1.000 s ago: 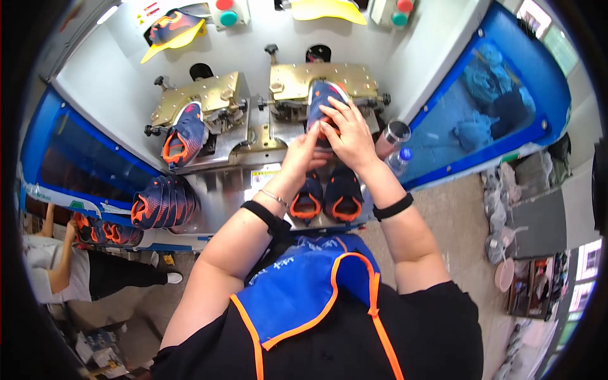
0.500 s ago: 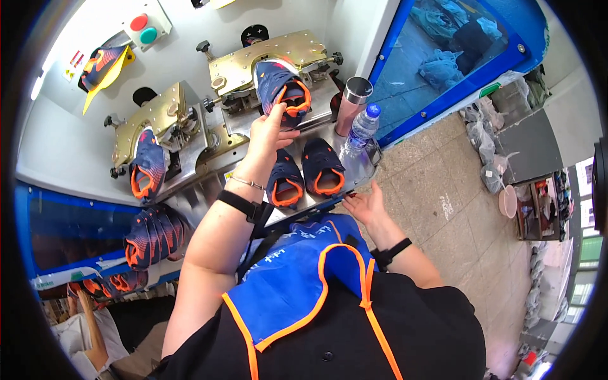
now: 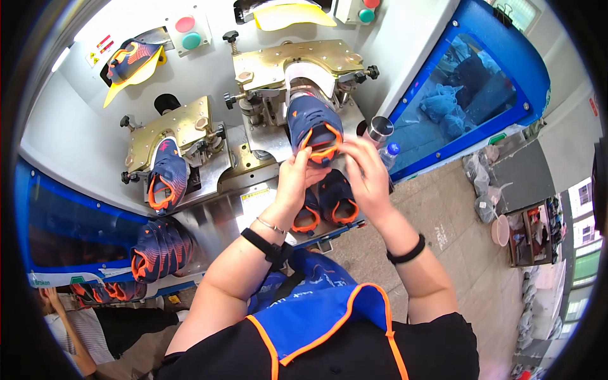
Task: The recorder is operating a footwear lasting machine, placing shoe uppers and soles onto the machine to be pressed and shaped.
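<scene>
A navy shoe upper with orange trim (image 3: 312, 123) sits on the right brass fixture (image 3: 294, 63) of a machine. My left hand (image 3: 296, 179) grips its lower edge from the left, and my right hand (image 3: 366, 172) pinches the orange rim from the right. Two more navy-and-orange uppers (image 3: 332, 202) lie on the steel ledge just below my hands. Another upper (image 3: 166, 174) is mounted on the left brass fixture (image 3: 170, 126).
A stack of uppers (image 3: 158, 250) rests at the lower left of the ledge. A steel cup (image 3: 380, 128) and a water bottle (image 3: 389, 152) stand to the right. Blue bins (image 3: 468, 95) flank the machine. Another person (image 3: 69, 323) sits at lower left.
My right hand has come up from my lap to the upper on the right fixture. My left hand stays on that upper. The view has swung to face the machine more squarely.
</scene>
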`<state>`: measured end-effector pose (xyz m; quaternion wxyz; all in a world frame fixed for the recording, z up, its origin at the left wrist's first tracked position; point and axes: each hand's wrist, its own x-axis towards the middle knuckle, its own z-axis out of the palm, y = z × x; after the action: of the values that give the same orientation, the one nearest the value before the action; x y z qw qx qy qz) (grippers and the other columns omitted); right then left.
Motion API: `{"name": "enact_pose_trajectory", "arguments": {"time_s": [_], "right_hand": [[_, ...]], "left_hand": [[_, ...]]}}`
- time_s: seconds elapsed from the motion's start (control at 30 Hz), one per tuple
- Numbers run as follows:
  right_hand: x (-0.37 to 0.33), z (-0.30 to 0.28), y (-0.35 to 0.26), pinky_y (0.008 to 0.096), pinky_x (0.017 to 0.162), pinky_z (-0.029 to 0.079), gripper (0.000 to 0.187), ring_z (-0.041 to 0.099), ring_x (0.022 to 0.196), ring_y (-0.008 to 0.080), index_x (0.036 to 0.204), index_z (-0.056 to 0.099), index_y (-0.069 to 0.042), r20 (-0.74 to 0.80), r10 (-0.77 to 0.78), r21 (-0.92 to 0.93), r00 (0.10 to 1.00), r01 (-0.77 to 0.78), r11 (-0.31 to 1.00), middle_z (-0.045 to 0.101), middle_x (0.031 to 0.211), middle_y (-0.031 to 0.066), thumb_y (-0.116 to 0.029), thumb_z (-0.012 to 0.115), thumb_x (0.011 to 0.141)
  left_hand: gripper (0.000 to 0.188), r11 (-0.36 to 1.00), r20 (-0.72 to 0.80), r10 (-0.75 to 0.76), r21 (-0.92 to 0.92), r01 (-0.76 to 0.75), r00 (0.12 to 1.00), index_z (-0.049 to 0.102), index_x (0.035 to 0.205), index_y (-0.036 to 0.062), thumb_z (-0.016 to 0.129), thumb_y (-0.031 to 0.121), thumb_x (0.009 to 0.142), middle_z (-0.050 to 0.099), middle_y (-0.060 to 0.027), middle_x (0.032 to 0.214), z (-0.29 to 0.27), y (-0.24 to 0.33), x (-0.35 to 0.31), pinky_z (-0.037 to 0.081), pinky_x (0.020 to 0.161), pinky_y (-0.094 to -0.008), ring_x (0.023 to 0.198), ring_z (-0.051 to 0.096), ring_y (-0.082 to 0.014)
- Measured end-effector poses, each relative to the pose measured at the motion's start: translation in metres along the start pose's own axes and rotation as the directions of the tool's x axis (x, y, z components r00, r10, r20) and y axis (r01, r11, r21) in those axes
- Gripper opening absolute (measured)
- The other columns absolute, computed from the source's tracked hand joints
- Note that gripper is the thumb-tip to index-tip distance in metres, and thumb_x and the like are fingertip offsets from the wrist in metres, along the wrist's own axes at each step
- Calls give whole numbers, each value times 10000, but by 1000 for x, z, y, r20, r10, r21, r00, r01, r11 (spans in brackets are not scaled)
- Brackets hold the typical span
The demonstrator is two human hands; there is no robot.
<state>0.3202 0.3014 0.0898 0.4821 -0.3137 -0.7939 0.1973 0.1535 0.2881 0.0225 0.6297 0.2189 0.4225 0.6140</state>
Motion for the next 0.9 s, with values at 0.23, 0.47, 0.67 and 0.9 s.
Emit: {"name": "enact_pose_trajectory", "arguments": {"time_s": [0.23,0.47,0.67,0.9], "right_hand": [[90,76,54,418,1023,452,432,530,1249,308,1214,644,-121,264,92,-398,960,21,917,588,1319,114,-374,615,866],[92,85,40,423,981,483,420,584,1176,254,1143,655,-112,283,315,-413,906,-181,892,646,1206,92,-388,596,833],[89,85,60,426,974,482,394,575,1175,273,1118,650,-97,272,247,-345,930,-146,927,646,1183,93,-346,586,819],[93,81,54,410,1023,441,415,551,1211,284,1170,649,-87,324,271,-321,906,-164,933,620,1251,93,-326,566,840]], "left_hand": [[484,1000,-115,-8,17,10,993,584,1110,9,515,474,991,681,-100,908,9,7,16,586,750,-322,858,724,-249],[556,994,-136,-4,111,19,991,572,1092,-15,492,525,986,676,-109,900,2,11,21,598,708,-309,846,731,-262],[540,992,-156,-8,125,28,988,562,1098,-17,479,508,999,685,-131,951,7,4,26,603,678,-294,824,733,-254],[503,992,-185,8,128,16,983,548,1120,-16,475,470,1013,686,-112,982,13,5,21,596,652,-270,802,733,-225]]}}
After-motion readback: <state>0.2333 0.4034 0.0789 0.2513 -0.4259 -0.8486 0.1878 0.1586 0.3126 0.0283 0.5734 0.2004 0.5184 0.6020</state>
